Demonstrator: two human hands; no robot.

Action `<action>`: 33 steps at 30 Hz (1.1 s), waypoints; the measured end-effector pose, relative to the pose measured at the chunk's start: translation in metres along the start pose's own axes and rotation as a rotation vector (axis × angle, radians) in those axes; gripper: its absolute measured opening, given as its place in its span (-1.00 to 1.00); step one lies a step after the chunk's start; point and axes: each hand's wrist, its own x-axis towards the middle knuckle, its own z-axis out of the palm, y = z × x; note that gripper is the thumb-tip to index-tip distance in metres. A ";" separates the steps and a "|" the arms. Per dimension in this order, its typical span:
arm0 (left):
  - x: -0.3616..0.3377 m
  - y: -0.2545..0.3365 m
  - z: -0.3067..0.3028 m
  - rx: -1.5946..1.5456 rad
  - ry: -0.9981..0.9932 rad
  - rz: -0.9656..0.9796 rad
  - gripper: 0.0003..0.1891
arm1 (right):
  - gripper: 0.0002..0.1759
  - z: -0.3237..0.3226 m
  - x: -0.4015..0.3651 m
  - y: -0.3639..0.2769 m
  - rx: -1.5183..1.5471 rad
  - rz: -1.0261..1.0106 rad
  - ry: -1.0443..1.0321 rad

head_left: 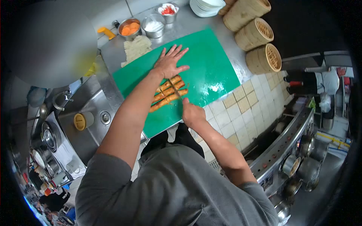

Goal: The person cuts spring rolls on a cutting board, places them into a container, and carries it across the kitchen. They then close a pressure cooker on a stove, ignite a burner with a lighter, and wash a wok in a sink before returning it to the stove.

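My left hand (170,63) lies on the green cutting board (211,64) with its fingers spread, just beyond the food. Several long golden-brown fried rolls (161,104) lie side by side on the board below it, with cuts across them. My right hand (193,113) is closed around the handle of a knife (175,89), whose narrow blade lies across the rolls. The handle is mostly hidden in my fist. My left forearm covers the left ends of some rolls.
Behind the board stand metal bowls with orange slices (129,28), white contents (153,26) and red pieces (168,10). Bamboo steamers (264,59) line the right side. A sink (88,107) is at left, a stove (281,145) at right. A person (326,83) stands far right.
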 end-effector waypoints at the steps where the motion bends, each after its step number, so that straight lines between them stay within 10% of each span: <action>1: 0.000 -0.002 -0.008 -0.005 0.060 0.005 -0.13 | -0.76 -0.013 -0.011 -0.007 -0.001 -0.016 0.015; 26: -0.102 -0.042 -0.014 0.105 0.049 -0.031 -0.21 | -0.68 0.078 -0.007 -0.078 0.018 -0.070 0.041; 30: -0.119 -0.064 -0.024 -0.405 0.724 -0.295 -0.39 | -0.71 0.038 -0.040 -0.062 0.031 -0.078 0.099; 33: -0.181 -0.064 -0.036 -0.473 0.848 -0.421 -0.42 | -0.73 0.014 -0.047 -0.033 0.072 0.001 0.176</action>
